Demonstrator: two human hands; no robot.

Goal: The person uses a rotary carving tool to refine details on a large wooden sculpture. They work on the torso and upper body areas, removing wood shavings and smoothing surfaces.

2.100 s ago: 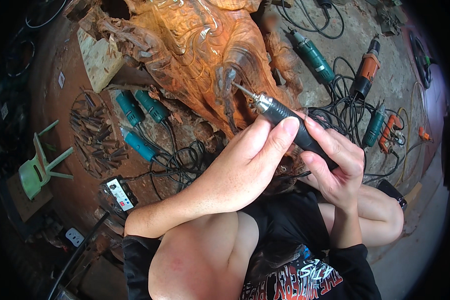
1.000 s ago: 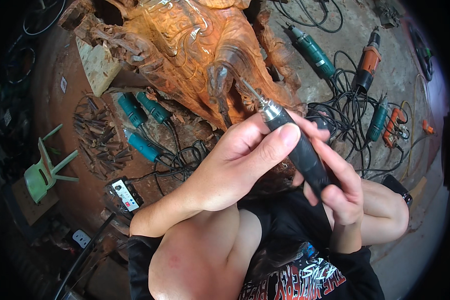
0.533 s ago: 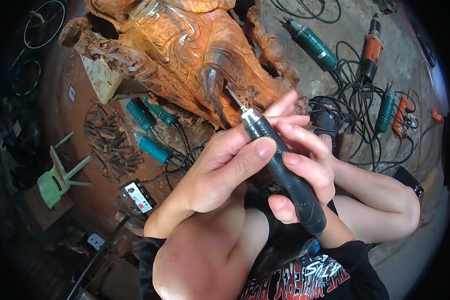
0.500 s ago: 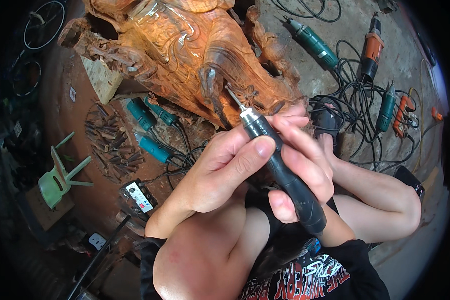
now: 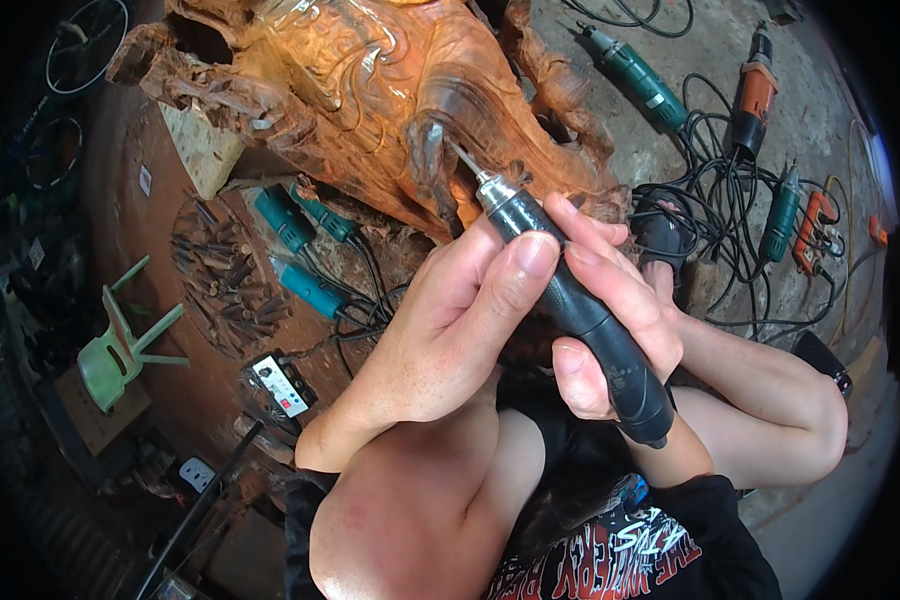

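Across my lap is a black rotary carving handpiece (image 5: pixel 592 325) with a silver collar and a thin metal bit (image 5: pixel 467 160). My left hand (image 5: pixel 448 325) is closed on its front part, the thumb pressed on top just behind the collar. Fingers of my right hand (image 5: pixel 638 300) wrap round the body from the right. The bit points up and left at a large orange-brown wood carving (image 5: pixel 370 120) with flowing folds, beside a dark raised ridge on it. Whether the tip touches the wood I cannot tell.
Green power tools lie left of the carving (image 5: pixel 310 290) and at the upper right (image 5: pixel 635 85), near an orange-and-black tool (image 5: pixel 755 95). Black cables (image 5: pixel 715 200) tangle around an orange power strip (image 5: pixel 815 232). At left are chisel-like pieces (image 5: pixel 232 280), a control box (image 5: pixel 280 385) and a green chair (image 5: pixel 110 365).
The handpiece's rear end has shifted slightly right and its bit end slightly up, with both hands still on it. My right fingers now lie further along the body.
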